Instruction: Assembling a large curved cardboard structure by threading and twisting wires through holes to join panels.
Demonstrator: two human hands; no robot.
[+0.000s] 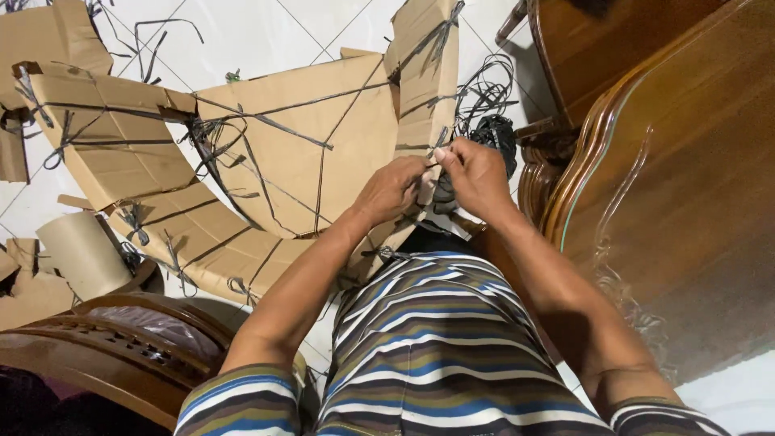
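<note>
while both hands pinch a black strap (433, 165) at the cardboard (307, 153) edge, left hand (393, 188) and right hand (476, 173) are closed on it; strap could slip or tear the cardboard if pulled hard.

We see a white tiled floor (242, 32) crossed by thin diagonal joints. At its upper left corner lies a loose cardboard sheet (48, 36), and a pale paper roll (81, 254) sits by the left edge. A carved wooden chair (121, 347) fills the lower left corner (its seat looks wrapped in clear plastic). Glossy wooden furniture (686, 186) takes up the right edge.
</note>
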